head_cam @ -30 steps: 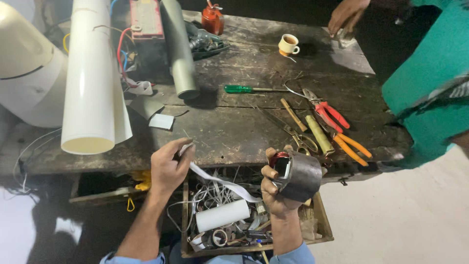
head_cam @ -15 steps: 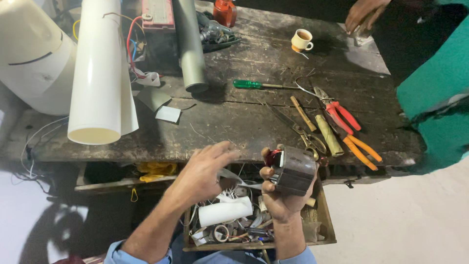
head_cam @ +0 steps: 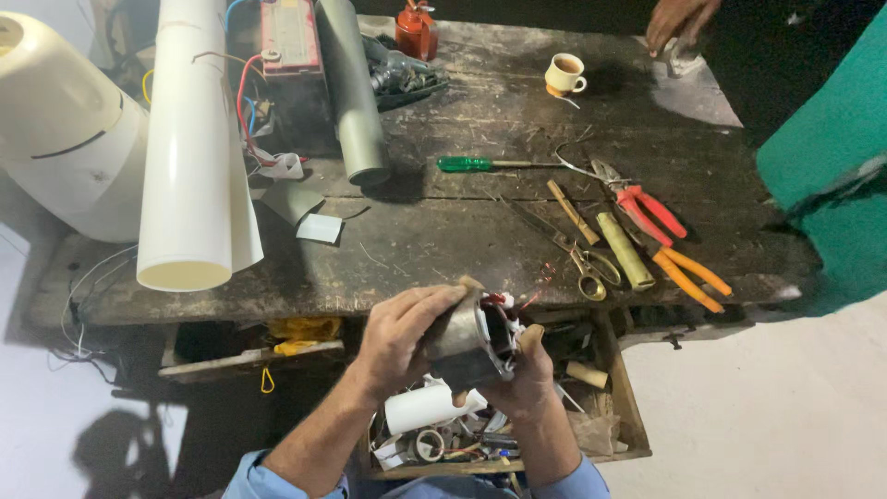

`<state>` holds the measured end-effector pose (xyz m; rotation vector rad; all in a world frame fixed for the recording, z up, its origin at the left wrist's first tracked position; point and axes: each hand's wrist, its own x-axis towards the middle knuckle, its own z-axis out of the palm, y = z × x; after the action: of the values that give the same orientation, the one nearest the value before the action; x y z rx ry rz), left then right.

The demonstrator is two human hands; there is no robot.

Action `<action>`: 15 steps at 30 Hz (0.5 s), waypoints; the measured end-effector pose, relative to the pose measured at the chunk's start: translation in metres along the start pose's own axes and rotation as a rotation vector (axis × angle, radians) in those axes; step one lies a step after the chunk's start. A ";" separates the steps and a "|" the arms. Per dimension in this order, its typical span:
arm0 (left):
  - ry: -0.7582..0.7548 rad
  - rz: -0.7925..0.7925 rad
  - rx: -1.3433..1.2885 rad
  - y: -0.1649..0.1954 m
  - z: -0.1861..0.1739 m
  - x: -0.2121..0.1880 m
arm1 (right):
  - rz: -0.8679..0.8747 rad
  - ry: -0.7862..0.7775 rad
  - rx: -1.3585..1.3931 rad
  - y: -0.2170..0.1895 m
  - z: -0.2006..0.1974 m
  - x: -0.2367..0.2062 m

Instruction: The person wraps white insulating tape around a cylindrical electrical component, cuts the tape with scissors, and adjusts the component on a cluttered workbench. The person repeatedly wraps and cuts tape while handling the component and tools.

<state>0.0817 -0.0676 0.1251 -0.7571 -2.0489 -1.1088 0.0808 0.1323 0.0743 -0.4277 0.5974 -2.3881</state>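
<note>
Both hands grasp a grey metal cylinder (head_cam: 471,337): left hand (head_cam: 399,334) fingers wrapped over it, right hand (head_cam: 525,374) cupping underneath. Below them, an open drawer (head_cam: 628,407) of clutter; beyond, the dark worn worktop (head_cam: 443,231) carries scissors (head_cam: 577,259), pliers (head_cam: 647,208), a green screwdriver (head_cam: 480,164).

Head cam looks steeply down, close over workbench (head_cam: 480,231).

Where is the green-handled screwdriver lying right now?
The green-handled screwdriver lies mid-bench in the head view, right of the grey pipe and left of the red-handled pliers.
</note>
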 end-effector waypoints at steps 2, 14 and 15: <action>0.051 -0.029 -0.016 -0.008 -0.003 -0.011 | -0.032 0.063 -0.174 0.001 0.002 0.000; 0.235 -0.472 0.171 -0.078 0.042 -0.024 | -0.629 0.365 -1.896 -0.011 0.016 0.048; 0.207 -0.486 0.160 -0.082 0.042 -0.023 | -0.625 0.333 -1.916 -0.016 0.015 0.054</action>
<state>0.0223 -0.0734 0.0505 -0.0538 -2.1628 -1.2016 0.0396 0.1038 0.1035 -1.0048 3.1401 -1.4753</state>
